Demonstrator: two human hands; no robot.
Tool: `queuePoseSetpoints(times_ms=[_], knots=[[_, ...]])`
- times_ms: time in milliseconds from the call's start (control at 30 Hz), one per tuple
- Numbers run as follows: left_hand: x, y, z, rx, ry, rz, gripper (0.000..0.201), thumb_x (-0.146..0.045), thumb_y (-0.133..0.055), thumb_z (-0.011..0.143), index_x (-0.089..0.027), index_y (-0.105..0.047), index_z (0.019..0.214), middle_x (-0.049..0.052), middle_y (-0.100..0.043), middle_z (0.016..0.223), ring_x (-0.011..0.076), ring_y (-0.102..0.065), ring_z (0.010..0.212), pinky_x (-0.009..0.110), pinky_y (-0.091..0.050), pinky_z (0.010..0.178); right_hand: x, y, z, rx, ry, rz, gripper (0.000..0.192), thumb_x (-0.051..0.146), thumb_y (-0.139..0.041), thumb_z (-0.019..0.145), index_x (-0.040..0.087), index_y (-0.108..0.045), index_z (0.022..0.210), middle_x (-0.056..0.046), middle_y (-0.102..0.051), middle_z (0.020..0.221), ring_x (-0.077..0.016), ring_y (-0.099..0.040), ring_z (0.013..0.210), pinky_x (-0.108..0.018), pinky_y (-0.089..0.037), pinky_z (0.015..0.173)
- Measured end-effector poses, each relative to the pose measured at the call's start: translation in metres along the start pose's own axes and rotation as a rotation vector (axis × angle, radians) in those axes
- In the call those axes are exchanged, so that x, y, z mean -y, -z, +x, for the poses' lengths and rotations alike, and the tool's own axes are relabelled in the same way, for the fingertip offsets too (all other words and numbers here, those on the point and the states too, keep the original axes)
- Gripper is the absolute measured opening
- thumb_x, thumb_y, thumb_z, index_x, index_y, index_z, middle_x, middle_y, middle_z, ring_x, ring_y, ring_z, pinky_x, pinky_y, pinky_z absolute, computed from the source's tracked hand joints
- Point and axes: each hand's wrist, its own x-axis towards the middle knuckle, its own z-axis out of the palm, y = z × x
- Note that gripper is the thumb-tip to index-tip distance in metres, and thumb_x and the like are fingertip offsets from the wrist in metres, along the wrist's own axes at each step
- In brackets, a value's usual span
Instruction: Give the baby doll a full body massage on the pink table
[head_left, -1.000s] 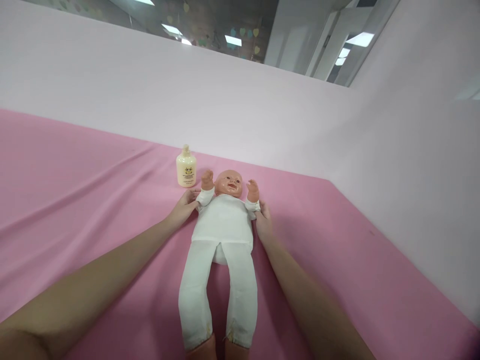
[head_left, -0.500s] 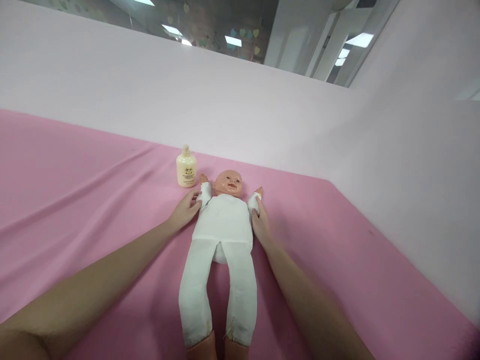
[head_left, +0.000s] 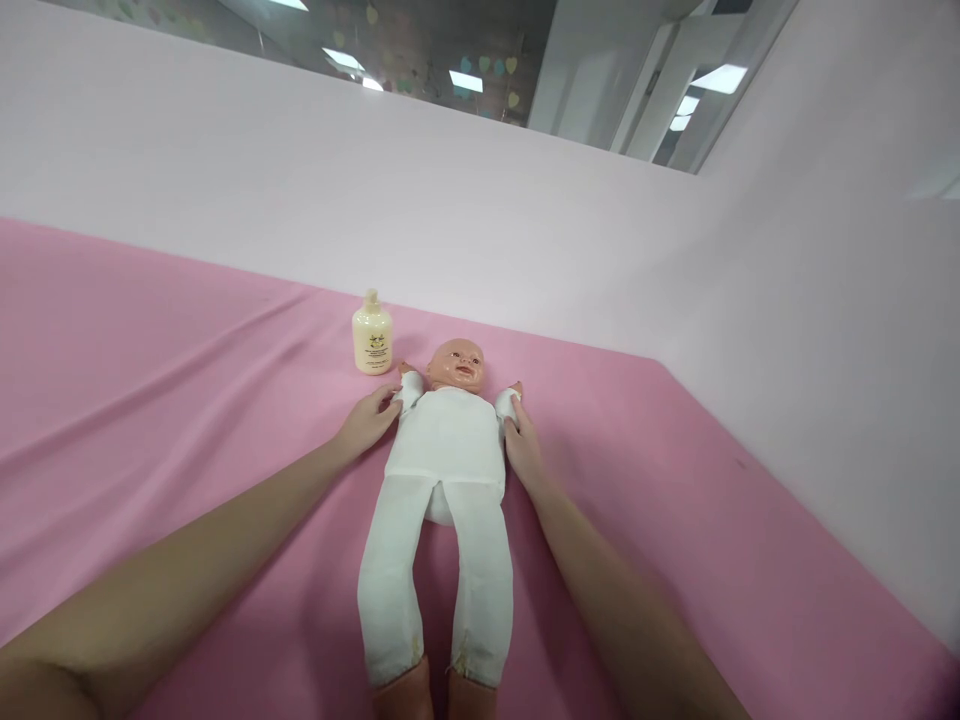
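A baby doll point(head_left: 448, 440) with a white cloth body lies on its back, its bald plastic head toward the wall. My left hand point(head_left: 369, 418) is closed around the doll's white arm on the left side, thumb and fingers gripping near the elbow. On the other side, my right hand point(head_left: 523, 440) grips the doll's other arm the same way. Both doll arms are bent upward beside the head. The doll's feet run out of view at the bottom edge.
A cream pump bottle point(head_left: 373, 338) with a printed label stands just left of the doll's head. Pink cloth point(head_left: 225, 400) with some creases covers the surface. Behind it rises a pale wall point(head_left: 420, 220), with a mirror or window point(head_left: 420, 50) above.
The doll's two forearms and hands have tipped and dropped slightly lower beside its head. My hands keep their hold in nearly the same place.
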Motion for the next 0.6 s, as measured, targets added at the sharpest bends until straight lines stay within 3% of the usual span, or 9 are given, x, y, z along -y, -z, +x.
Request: queuePoseSetpoints(times_ms=[200, 333, 467, 533, 600], knots=[[-0.0055, 0.0033, -0.0052, 0.062, 0.034, -0.077, 0.064, -0.049, -0.065, 0.083, -0.027, -0.059, 0.143, 0.005, -0.067, 0.138, 0.0341, -0.056, 0.133, 0.046, -0.035, 0.116, -0.0026, 0.0006, 0.0006, 0.015, 0.005, 0.066, 0.067, 0.031, -0.061, 0.083, 0.031, -0.05, 0.149, 0.001, -0.044, 0.159, -0.0244, -0.038, 0.15, -0.049, -0.028, 0.126], [-0.0072, 0.004, -0.0056, 0.11, 0.045, -0.154, 0.072, -0.052, -0.07, 0.081, -0.024, -0.056, 0.146, 0.006, -0.066, 0.139, 0.0352, -0.057, 0.132, 0.048, -0.037, 0.116, -0.0022, -0.001, 0.0021, -0.013, 0.021, 0.133, 0.076, 0.024, -0.06, 0.077, 0.035, -0.045, 0.152, 0.005, -0.041, 0.161, -0.0209, -0.034, 0.152, -0.046, -0.028, 0.127], [-0.0049, 0.0026, -0.0006, 0.142, -0.022, -0.333, 0.08, -0.048, -0.077, 0.075, -0.023, -0.053, 0.147, 0.008, -0.061, 0.145, 0.034, -0.055, 0.135, 0.046, -0.04, 0.115, 0.001, -0.0033, 0.0046, -0.044, -0.033, 0.275, 0.078, 0.019, -0.058, 0.07, 0.033, -0.049, 0.147, 0.001, -0.061, 0.144, -0.0228, -0.052, 0.139, -0.044, -0.043, 0.118], [-0.0043, 0.0014, 0.0015, 0.149, -0.02, -0.449, 0.08, -0.042, -0.081, 0.07, -0.022, -0.057, 0.143, 0.011, -0.065, 0.14, 0.0344, -0.058, 0.131, 0.047, -0.043, 0.111, 0.0011, -0.004, 0.0056, -0.002, -0.011, 0.366, 0.069, 0.017, -0.057, 0.067, 0.029, -0.061, 0.135, 0.0, -0.07, 0.13, -0.0248, -0.061, 0.129, -0.042, -0.048, 0.113], [-0.0044, 0.0001, 0.0027, 0.13, 0.03, -0.532, 0.069, -0.034, -0.084, 0.062, -0.02, -0.066, 0.127, 0.012, -0.073, 0.124, 0.0355, -0.065, 0.12, 0.05, -0.048, 0.105, -0.0012, -0.0051, 0.0061, 0.042, 0.006, 0.42, 0.051, 0.016, -0.058, 0.065, 0.026, -0.071, 0.113, 0.0, -0.076, 0.114, -0.0267, -0.067, 0.118, -0.042, -0.052, 0.107]])
